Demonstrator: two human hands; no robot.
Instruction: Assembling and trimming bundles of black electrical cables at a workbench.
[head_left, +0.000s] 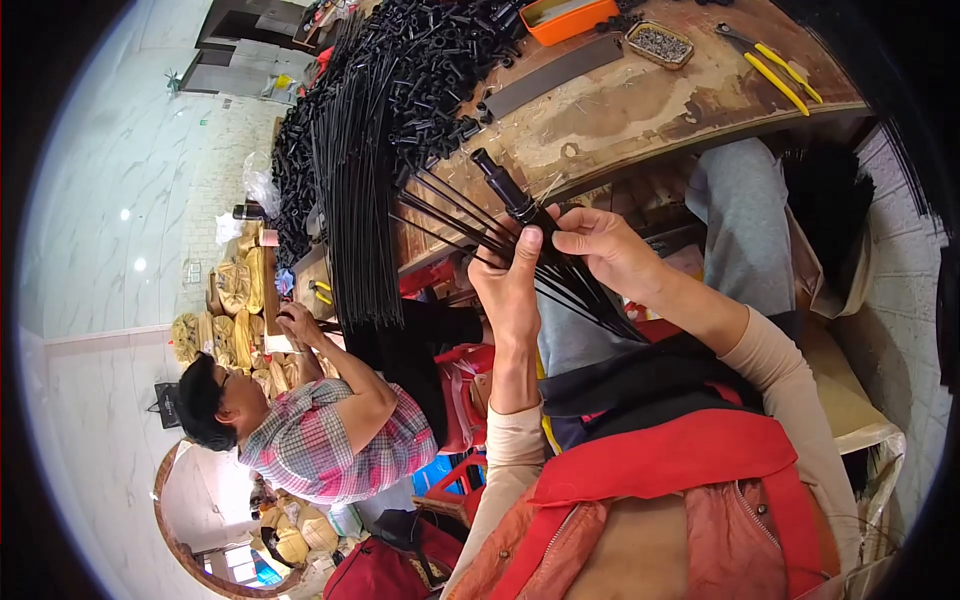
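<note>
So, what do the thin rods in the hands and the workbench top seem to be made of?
The thin rods look like black-coated metal wire: very slim, straight, slightly glossy; plastic is possible. The workbench top looks like bare worn wood, brown with pale stains and scratches. Both hands, left hand and right hand, hold the rods.

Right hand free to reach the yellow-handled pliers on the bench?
Probably not right now: the right hand and left hand both grip the bundle of black rods. The path to the pliers looks open.

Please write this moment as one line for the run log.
left hand: grips black rods | right hand: pinches same bundle near black tube | behind: wooden workbench, yellow pliers
</note>
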